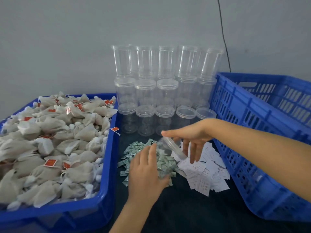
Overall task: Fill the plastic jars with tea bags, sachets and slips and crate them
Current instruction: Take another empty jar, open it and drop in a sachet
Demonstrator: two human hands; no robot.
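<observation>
My right hand [190, 137] holds a clear plastic jar [170, 148] tilted on its side, mouth toward me, above the dark table. My left hand [146, 170] rests flat on a heap of green-and-white sachets [133, 148], fingers spread near the jar's mouth. White paper slips [207, 175] lie in a pile to the right of the sachets. A blue tray [107, 165] at left is full of beige tea bags [50, 143] with red tags. Empty clear jars [161, 91] stand stacked in rows at the back.
A large blue slotted crate [252, 132] stands at the right, its wall close to my right forearm. A grey wall with a black cable [223, 36] rises behind the jars. Dark cloth [185, 207] covers the table in front.
</observation>
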